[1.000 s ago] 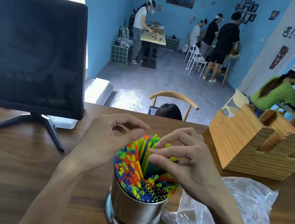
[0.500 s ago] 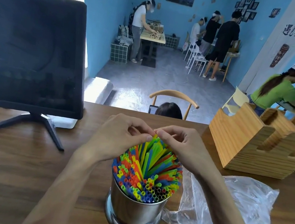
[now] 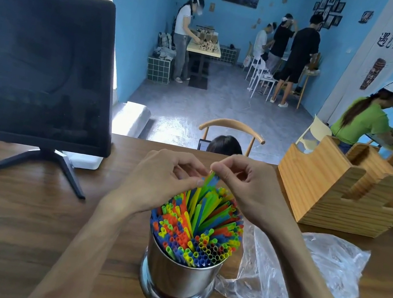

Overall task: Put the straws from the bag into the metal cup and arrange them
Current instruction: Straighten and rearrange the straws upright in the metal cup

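Apparently the loading part is over: the metal cup [image 3: 178,274] stands on the wooden surface [image 3: 7,220] crammed with coloured straws [image 3: 198,230], their open ends fanning out above its rim. Just right of the cup the clear plastic bag [image 3: 298,277] lies crumpled and flat on the surface, and no straws can be made out inside it, so it looks emptied. What remains, by my judgement, is the arranging. Above the far side of the cup both hands meet over the bundle. The left hand [image 3: 161,179] is curled, thumb and fingertips drawn narrow against the tallest straws; the right hand [image 3: 249,187] pinches the tips of a green and a blue straw that stand higher than the rest. Straws nearest the camera sit lower and fairly even, while those at the far side lean and stick up unevenly, so some levelling and straightening looks left to do. Beyond the cup to the right sits a wooden holder [image 3: 334,194], to the left a dark monitor [image 3: 39,63].
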Demonstrator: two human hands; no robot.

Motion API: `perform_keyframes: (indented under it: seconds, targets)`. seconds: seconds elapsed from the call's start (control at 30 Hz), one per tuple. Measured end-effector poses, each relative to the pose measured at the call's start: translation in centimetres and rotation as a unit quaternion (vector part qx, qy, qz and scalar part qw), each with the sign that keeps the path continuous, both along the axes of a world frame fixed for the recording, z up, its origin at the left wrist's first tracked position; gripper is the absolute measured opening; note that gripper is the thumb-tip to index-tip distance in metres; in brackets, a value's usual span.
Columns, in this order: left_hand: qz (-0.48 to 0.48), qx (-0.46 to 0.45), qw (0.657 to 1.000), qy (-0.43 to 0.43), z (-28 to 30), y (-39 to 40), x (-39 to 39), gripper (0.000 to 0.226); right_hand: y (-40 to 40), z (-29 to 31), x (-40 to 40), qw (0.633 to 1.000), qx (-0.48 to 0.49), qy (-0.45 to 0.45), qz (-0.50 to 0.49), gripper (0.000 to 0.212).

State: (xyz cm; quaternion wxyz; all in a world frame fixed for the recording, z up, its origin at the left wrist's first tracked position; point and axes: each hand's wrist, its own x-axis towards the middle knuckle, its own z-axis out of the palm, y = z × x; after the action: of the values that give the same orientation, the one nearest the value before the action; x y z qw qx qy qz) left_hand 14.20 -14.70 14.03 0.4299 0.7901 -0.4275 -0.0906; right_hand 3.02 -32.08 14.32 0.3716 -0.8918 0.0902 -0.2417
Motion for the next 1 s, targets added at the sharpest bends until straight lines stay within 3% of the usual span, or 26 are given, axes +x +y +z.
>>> perform_keyframes:
  seconds: [0.13, 0.37, 0.53, 0.67, 0.73, 0.87, 1.0]
  targets:
    - [-0.002, -0.021, 1.000, 0.015, 0.8, -0.1, -0.5, 0.027, 0.9, 1.4, -0.1, 0.993, -0.047, -0.110, 0.003, 0.015]
    - [-0.026, -0.095, 0.995, 0.024, 2.8, 0.0, -2.3, 0.009, 2.1, 3.7, -0.6, 0.978, -0.034, -0.206, 0.012, 0.011]
    - [-0.027, -0.204, 0.978, 0.018, 4.4, 0.1, -3.2, 0.008, 2.6, 2.9, -1.3, 0.976, 0.084, -0.184, 0.075, 0.021]
    - [-0.004, -0.362, 0.931, 0.039, 5.8, 0.7, -3.9, 0.012, 2.7, 1.2, -1.8, 0.981, 0.106, -0.089, 0.133, 0.023]
    - [0.012, -0.419, 0.908, 0.030, 6.2, 1.1, -4.2, 0.023, 2.6, 0.6, -2.1, 0.982, 0.107, -0.083, 0.134, 0.022]
    - [0.025, -0.455, 0.890, 0.027, 6.1, 1.4, -4.4, 0.049, 2.1, 0.8, -3.1, 0.961, 0.196, -0.138, 0.136, 0.018]
    - [0.050, -0.429, 0.898, 0.085, 4.9, 1.8, -3.8, 0.031, 1.9, 1.7, -3.6, 0.909, 0.351, -0.205, 0.086, 0.012]
